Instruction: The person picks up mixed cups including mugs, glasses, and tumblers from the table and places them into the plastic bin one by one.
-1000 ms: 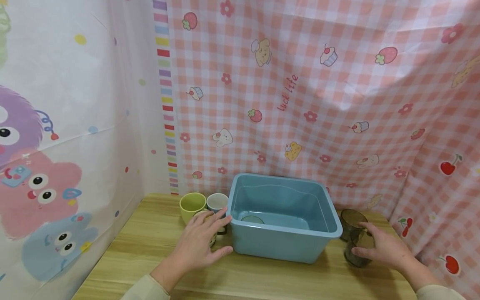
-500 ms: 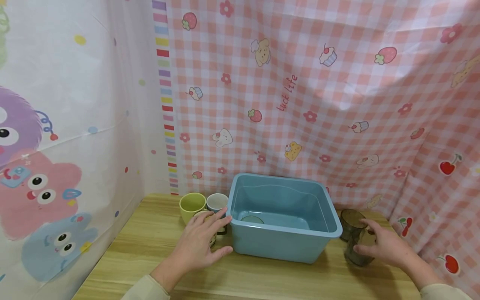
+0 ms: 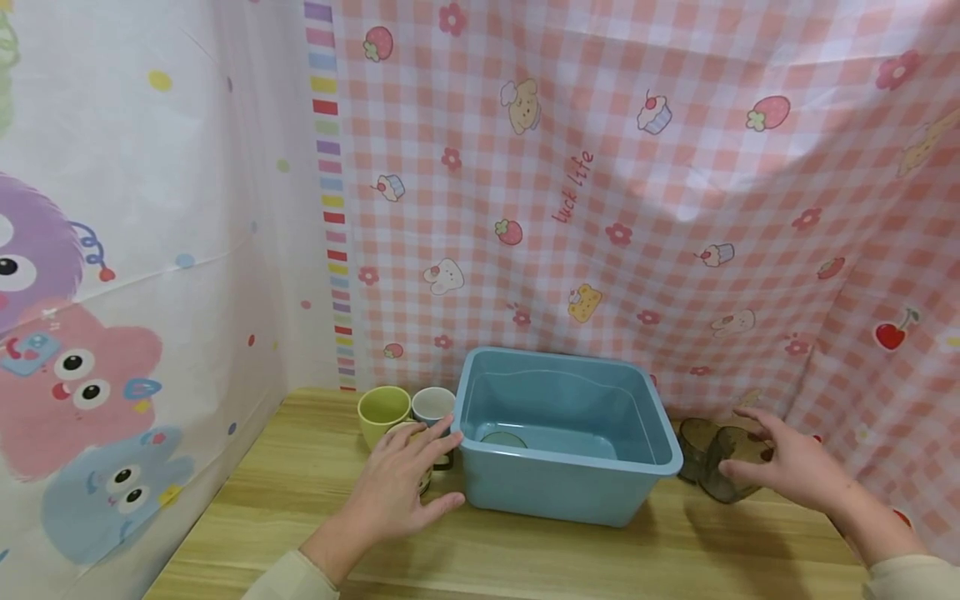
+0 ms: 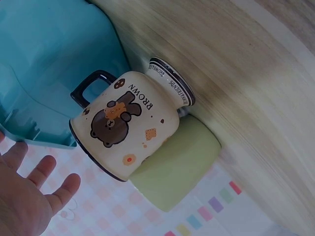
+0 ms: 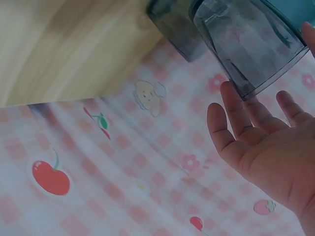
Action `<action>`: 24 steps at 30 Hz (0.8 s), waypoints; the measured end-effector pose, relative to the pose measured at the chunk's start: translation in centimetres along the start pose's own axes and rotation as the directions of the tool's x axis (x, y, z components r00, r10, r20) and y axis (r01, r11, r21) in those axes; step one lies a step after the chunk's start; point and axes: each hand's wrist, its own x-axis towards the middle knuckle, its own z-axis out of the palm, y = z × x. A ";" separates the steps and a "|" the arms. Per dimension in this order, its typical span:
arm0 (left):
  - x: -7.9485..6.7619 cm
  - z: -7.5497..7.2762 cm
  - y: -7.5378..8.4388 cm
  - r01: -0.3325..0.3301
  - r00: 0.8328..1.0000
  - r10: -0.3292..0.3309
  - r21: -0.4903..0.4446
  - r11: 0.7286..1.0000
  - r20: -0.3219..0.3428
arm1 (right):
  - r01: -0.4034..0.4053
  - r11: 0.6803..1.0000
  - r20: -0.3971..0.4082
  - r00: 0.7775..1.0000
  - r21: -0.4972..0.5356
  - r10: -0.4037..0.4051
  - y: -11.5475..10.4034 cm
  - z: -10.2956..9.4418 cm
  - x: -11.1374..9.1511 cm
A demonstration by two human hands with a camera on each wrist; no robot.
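Observation:
My right hand (image 3: 798,471) holds a dark see-through glass (image 3: 723,483) by its rim, thumb on one side and fingers on the other. The glass leans to one side, its mouth toward the hand in the right wrist view. A second dark glass (image 3: 688,458) stands just behind it, partly covered. My left hand (image 3: 397,483) has its fingers spread, with the fingertips at the left rim of a blue plastic bin (image 3: 555,492). Under that hand is a cream mug (image 4: 123,118) with a brown bear and a dark handle.
Behind the cream mug stand a yellow-green cup (image 3: 384,408) and a cup with a white inside (image 3: 433,402), left of the bin. A round greenish shape (image 3: 505,439) shows on the bin's floor. A checked cloth (image 3: 570,208) hangs behind the wooden table (image 3: 525,558).
My right hand has moved up and a little right, and the glass in it has gone from upright to tilted. The left hand has stayed in place at the bin.

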 end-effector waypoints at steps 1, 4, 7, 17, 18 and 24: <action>0.0 0.0 0.0 0.000 1.000 0.000 -0.001 1.000 -0.001 | 0.003 1.000 -0.011 1.000 -0.003 -0.003 -0.1 -0.3 0.0; 0.0 0.1 0.0 -0.002 1.000 0.002 -0.004 1.000 -0.006 | 0.010 1.000 -0.034 0.999 -0.008 -0.010 -0.3 -1.0 0.0; -0.1 0.1 -0.1 -0.008 1.000 0.008 0.008 1.000 -0.010 | 0.017 1.000 -0.050 0.999 -0.001 -0.017 -0.5 -1.7 0.0; 0.0 0.2 -0.1 -0.010 1.000 0.010 0.001 1.000 -0.019 | 0.014 0.999 -0.065 0.998 0.036 -0.011 -2.0 -3.7 0.5; 0.0 0.2 -0.1 -0.009 1.000 0.009 -0.001 1.000 -0.019 | 0.010 0.999 -0.063 0.998 0.048 -0.007 -2.1 -3.8 0.6; 0.0 0.2 -0.1 -0.007 1.000 0.007 -0.001 1.000 -0.015 | 0.012 1.000 -0.070 0.998 0.027 -0.010 -2.7 -4.4 0.8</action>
